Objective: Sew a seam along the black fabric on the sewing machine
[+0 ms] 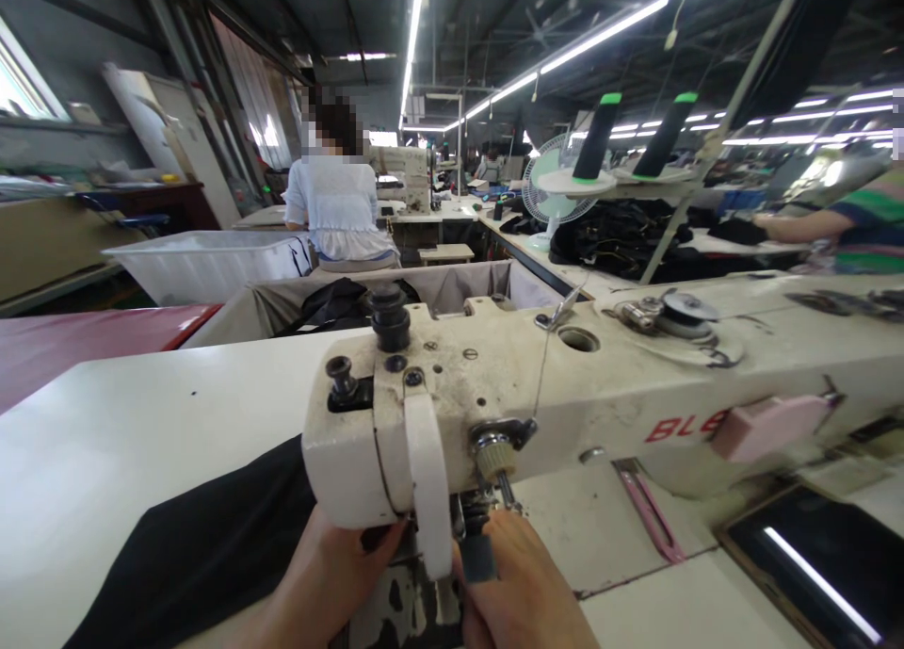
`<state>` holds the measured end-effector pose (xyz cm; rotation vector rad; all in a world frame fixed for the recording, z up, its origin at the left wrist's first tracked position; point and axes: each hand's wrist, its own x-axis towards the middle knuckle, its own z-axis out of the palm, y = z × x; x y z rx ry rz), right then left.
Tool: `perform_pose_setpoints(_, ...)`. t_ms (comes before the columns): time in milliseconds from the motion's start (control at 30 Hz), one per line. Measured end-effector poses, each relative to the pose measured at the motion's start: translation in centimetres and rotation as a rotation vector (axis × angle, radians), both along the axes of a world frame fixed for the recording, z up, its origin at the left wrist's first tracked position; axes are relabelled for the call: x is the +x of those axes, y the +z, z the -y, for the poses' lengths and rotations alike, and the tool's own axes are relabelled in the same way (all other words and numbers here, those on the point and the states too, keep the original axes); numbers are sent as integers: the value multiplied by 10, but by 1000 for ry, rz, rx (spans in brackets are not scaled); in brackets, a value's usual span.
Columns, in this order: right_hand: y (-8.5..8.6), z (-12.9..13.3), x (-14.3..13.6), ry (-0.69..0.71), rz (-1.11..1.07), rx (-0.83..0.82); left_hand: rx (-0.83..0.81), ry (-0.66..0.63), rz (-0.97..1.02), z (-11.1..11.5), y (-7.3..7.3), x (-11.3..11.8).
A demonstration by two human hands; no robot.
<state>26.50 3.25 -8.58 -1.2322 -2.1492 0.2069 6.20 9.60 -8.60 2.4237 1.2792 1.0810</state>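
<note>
A white sewing machine (pixel 452 376) stands in front of me, its head above both hands. My left hand (pixel 329 569) is at the left of the needle area, fingers bent together and partly hidden under the machine head. Black fabric (pixel 218 527) lies on the table beside and behind that hand; whether the fingers grip it is hidden. My right hand (pixel 526 574) is closed at the right of the needle area, close to the presser parts. A small dark grey rectangular piece (pixel 480 559) shows at its fingers; its kind is unclear.
A pink thread snipper (pixel 650 512) lies on the machine bed. A pink block (pixel 769 426) is fixed to the arm. Black thread cones (pixel 599 138) stand behind, near a fan (pixel 557 192). Beyond the table are a fabric-lined bin (pixel 240 315), a white tub (pixel 212 263) and a seated person (pixel 333 202).
</note>
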Motion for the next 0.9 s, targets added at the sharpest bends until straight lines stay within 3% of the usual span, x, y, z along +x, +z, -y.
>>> perform_pose_setpoints(333, -3, 2, 4, 48, 31, -78, -102, -1, 48, 2, 7, 3)
perform_pose_setpoints(500, -3, 6, 6, 72, -59, -114, -125, 7, -10, 7, 10, 13)
perform_pose_setpoints(600, 0, 6, 10, 88, -95, -84, -177, 58, -54, 11, 17, 2)
perform_pose_setpoints(767, 6, 14, 1, 107, -168, -22, -330, 268, -13, 49, 37, -35)
perform_pose_setpoints(833, 5, 26, -19, 148, -319, -77, -417, 251, 155, 73, 42, -35)
perform_pose_setpoints(900, 1, 42, -45, 150, -547, -251, -511, 191, 337, 93, 45, -26)
